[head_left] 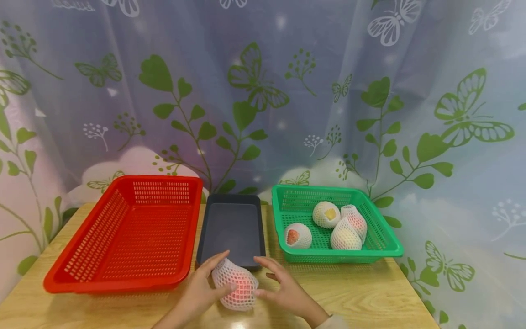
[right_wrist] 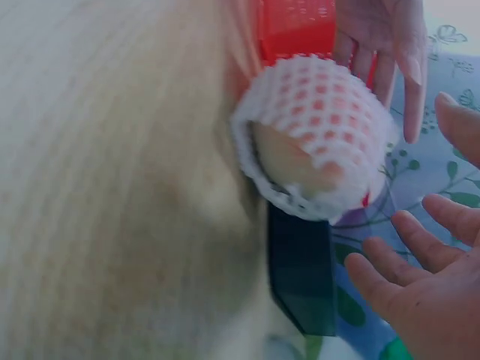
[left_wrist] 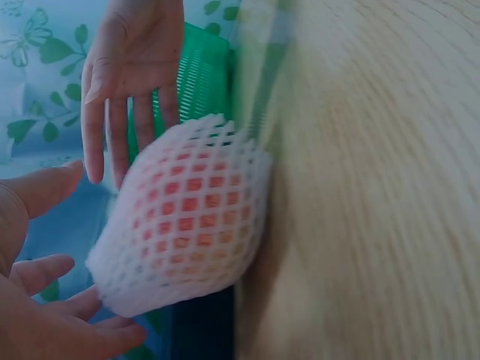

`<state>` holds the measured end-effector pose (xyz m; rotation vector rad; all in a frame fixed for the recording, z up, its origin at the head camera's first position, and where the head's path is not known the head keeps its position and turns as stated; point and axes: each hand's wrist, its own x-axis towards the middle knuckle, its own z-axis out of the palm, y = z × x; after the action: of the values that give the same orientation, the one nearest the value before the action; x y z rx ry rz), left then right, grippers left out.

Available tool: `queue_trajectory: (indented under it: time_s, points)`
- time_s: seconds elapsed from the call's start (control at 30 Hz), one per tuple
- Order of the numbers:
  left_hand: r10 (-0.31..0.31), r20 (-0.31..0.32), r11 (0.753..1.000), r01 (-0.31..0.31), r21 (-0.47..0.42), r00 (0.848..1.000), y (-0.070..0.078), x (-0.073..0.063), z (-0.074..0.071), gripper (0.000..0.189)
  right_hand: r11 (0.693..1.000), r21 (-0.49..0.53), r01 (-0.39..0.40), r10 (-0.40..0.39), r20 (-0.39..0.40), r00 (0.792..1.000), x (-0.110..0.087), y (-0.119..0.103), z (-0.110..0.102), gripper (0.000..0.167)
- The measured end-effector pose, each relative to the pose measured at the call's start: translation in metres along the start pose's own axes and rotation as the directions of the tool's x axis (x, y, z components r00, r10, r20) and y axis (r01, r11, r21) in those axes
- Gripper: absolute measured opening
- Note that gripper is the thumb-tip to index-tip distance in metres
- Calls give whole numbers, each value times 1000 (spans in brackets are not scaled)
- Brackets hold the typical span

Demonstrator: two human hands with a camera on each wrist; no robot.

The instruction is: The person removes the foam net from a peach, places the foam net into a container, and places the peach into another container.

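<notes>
A reddish fruit in a white foam net [head_left: 237, 285] is on the wooden table between the two hands. Its net is gathered at one end, and bare skin of the fruit [right_wrist: 289, 161] shows at the other. From the left, my left hand [head_left: 201, 285] reaches around it with fingers extended; the fingertips [left_wrist: 86, 304] are at the net's narrow end, and the thumb stands off. Opposite, my right hand [head_left: 287, 290] is spread beside the fruit. In the right wrist view its fingers [right_wrist: 401, 259] are apart from the net.
Just behind the fruit lies a dark shallow tray [head_left: 234, 228]. A red basket [head_left: 186, 256] stands to the left. On the right, a green basket [head_left: 341, 257] holds several foam-netted fruits [head_left: 326, 214]. A patterned curtain [head_left: 263, 137] hangs behind the table [head_left: 370, 297].
</notes>
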<state>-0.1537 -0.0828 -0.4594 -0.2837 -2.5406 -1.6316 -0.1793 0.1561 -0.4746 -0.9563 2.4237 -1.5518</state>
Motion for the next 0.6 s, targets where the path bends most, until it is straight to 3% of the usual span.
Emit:
queue_trajectory:
  time_s: [0.1, 0.23, 0.4, 0.6]
  points:
    - [16, -13, 999, -16, 33, 1000, -4, -1, 2, 73, 1000, -14, -2, 2, 24, 1000, 1, 5, 6, 62]
    - [-4, -26, 1000, 4, 8, 1000, -10, -4, 5, 76, 998, -55, 8, -6, 34, 999, 3, 11, 14, 63]
    - [-68, 14, 990, 70, -119, 998, -17, -6, 9, 78, 998, -55, 10, -7, 46, 999, 4, 14, 22, 66]
    - [-94, 47, 967, 102, -233, 994, -25, -7, 11, 77, 999, -16, -29, 30, 56, 998, 7, 18, 29, 68]
